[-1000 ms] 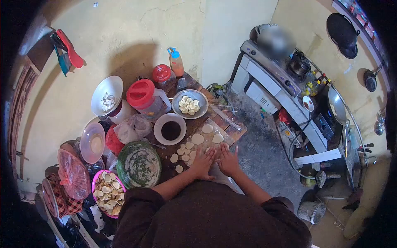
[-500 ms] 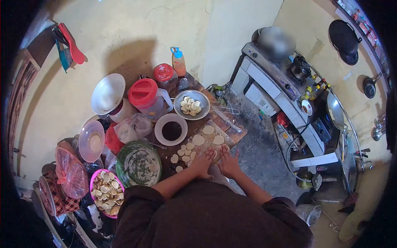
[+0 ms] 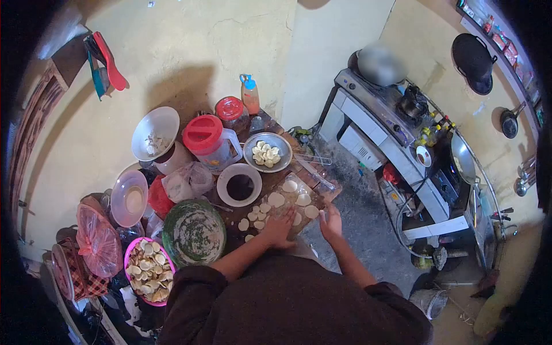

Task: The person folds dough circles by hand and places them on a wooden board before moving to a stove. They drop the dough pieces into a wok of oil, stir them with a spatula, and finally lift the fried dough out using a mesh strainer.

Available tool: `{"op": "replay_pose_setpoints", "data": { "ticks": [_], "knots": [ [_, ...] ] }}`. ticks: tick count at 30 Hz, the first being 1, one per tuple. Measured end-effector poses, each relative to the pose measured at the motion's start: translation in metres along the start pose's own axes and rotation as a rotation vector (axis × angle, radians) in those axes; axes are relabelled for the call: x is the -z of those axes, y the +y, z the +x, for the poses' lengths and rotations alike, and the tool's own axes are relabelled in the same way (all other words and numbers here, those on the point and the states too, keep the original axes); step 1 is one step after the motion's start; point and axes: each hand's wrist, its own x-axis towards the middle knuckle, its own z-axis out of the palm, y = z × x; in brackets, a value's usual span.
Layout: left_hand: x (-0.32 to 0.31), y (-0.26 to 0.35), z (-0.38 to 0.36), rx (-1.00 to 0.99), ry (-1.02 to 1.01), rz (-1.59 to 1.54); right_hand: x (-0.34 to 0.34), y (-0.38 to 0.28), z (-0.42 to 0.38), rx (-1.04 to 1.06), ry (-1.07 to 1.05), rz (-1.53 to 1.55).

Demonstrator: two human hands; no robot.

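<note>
Flat pale dough rounds lie spread on a floured board at the table's near corner. My left hand rests on the board with its fingers stretched out, close to a dough round and partly over the surface. Just off the board's right edge is my right hand, raised on its side with fingers extended and apart from my left. Nearest to its fingertips lies another dough round. Smaller thick dough pieces are clustered left of my left hand.
A bowl of dark liquid, a strainer with dough pieces and a red-lidded pitcher stand behind the board. To the left are a floured green basin and a pink-rimmed basket. A stove counter stands right.
My right hand has lifted off the board and moved right, uncovering dough rounds near the edge. My left hand stays on the board, shifted slightly. The view has tilted a little.
</note>
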Motion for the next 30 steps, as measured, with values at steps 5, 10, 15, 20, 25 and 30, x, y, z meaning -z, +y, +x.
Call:
{"op": "replay_pose_setpoints", "data": {
  "ticks": [5,10,15,20,25,30],
  "knots": [
    [-0.016,0.012,0.001,-0.017,-0.066,0.140,-0.023,0.025,-0.008,-0.334,0.122,0.146],
    [-0.008,0.014,0.004,0.002,-0.162,0.177,-0.023,0.024,-0.001,-0.416,0.109,0.265],
    [-0.011,0.010,0.004,0.019,-0.122,0.074,-0.022,0.015,0.012,-0.610,0.068,0.571],
    [-0.014,0.012,0.002,0.065,-0.189,0.120,-0.021,0.012,0.021,-0.652,0.054,0.455],
    [-0.009,0.008,0.003,0.045,-0.193,0.063,-0.027,0.030,0.025,-0.555,0.078,0.388],
    [-0.009,0.009,0.003,0.072,-0.175,0.050,-0.031,0.038,0.028,-0.514,0.104,0.424]
  ]
}}
